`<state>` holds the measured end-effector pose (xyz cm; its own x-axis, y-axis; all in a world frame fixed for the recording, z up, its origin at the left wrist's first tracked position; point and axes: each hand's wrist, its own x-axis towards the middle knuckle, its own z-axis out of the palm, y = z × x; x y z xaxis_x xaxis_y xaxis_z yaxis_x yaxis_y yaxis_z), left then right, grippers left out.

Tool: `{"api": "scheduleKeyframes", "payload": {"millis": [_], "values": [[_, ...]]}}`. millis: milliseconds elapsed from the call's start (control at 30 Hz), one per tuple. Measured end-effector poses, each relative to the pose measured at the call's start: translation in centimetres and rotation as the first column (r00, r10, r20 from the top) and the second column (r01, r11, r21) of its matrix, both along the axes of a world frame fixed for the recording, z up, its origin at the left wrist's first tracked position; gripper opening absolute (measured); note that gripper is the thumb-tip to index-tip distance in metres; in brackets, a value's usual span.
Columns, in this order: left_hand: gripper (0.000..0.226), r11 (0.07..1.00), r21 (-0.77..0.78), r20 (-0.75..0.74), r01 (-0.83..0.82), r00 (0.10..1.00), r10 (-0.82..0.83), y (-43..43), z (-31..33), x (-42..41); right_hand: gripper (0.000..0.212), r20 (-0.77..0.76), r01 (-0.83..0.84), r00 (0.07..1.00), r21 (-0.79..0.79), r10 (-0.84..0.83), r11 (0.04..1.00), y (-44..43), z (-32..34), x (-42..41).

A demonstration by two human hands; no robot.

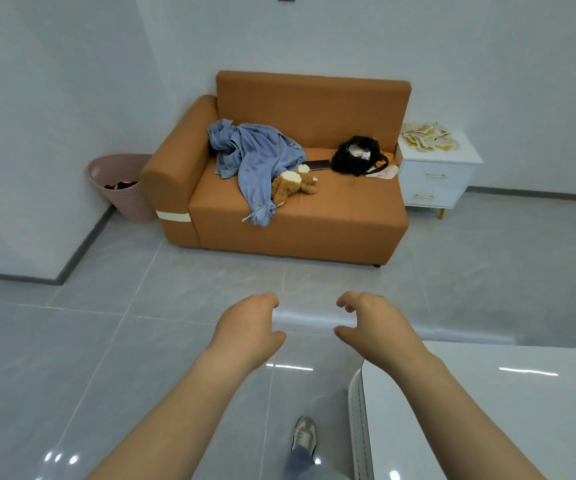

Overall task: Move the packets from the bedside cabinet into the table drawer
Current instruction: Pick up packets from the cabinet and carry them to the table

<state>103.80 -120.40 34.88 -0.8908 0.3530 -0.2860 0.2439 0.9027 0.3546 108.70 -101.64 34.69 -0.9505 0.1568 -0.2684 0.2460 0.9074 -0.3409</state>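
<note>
A heap of pale yellow and white packets [430,136] lies on top of a white bedside cabinet [432,181] with two gold-handled drawers, far across the room to the right of the sofa. My left hand [246,329] and my right hand [371,325] are held out in front of me over the floor, both with curled, spread fingers and nothing in them. A glossy white table [487,410] fills the lower right corner under my right forearm; its drawer is not visible.
An orange sofa [297,223] carries a blue shirt [255,157], a plush toy [293,185], a black bag [359,155] and a dark tablet. A pink laundry basket [124,185] stands left of it. Grey tiled floor stretches between; my shoe [303,433] shows below.
</note>
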Motion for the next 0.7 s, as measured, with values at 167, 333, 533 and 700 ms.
{"api": "scheduleKeyframes", "payload": {"millis": [167, 333, 533, 700], "values": [[0.050, 1.000, 0.001, -0.017, 0.030, 0.999, -0.030, 5.2, 0.5, -6.4, 0.047, 0.006, 0.022, 1.000, 0.026, -0.022, 0.999, 5.2, 0.8, -5.4], [0.050, 0.996, 0.001, -0.007, 0.086, 0.996, -0.086, 9.5, 0.6, -11.5, 0.046, 0.004, 0.065, 0.998, 0.046, -0.065, 0.997, 9.2, 1.0, -9.7], [0.050, 0.987, 0.010, 0.007, 0.162, 0.987, -0.162, 13.8, 0.2, -18.1, 0.047, 0.006, 0.139, 0.990, 0.037, -0.139, 0.990, 12.6, 0.6, -14.8], [0.048, 0.968, 0.033, -0.017, 0.251, 0.968, -0.250, 17.1, 0.0, -25.2, 0.047, 0.005, 0.219, 0.976, 0.054, -0.220, 0.974, 15.5, 0.5, -20.4]]}}
